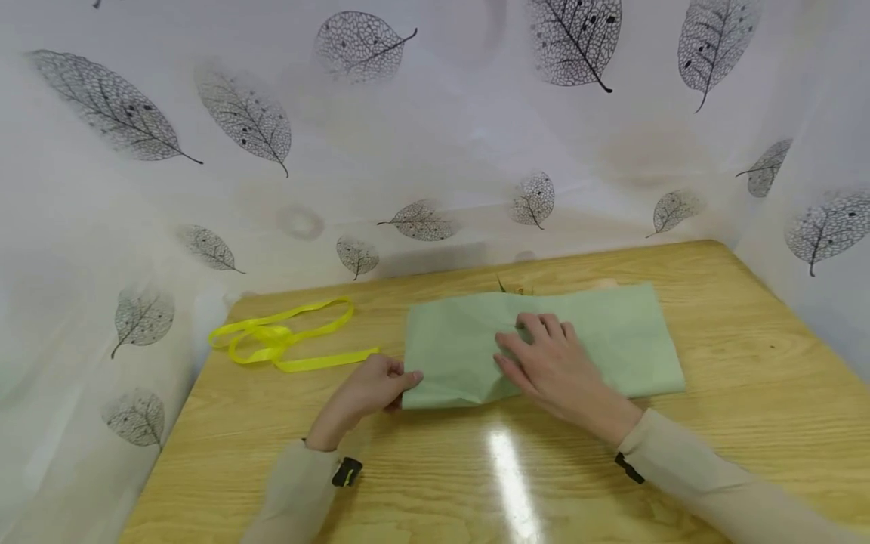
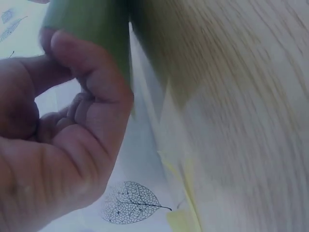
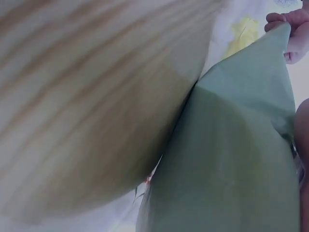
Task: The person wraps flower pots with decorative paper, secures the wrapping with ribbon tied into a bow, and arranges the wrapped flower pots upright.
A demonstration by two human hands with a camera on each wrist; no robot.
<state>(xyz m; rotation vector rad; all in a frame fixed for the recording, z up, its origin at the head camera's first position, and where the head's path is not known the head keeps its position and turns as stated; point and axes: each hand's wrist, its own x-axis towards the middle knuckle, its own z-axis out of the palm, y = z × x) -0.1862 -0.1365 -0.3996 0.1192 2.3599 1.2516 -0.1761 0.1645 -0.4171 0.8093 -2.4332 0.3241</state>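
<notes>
A light green sheet of wrapping paper, folded into a wide strip, stands across the middle of the table. At its lower left corner my left hand pinches the edge between thumb and fingers; the left wrist view shows the same pinch on the green edge. My right hand lies over the middle of the sheet with its fingers bent, and the paper dents under them. Behind the top edge a small dark leaf tip pokes out; the rest of it is hidden. Left of the sheet lies a loosely looped yellow ribbon.
The wooden table has its far edge along a white curtain printed with black leaf skeletons. The curtain also hangs at the left and right sides. The ribbon's free end reaches close to my left hand.
</notes>
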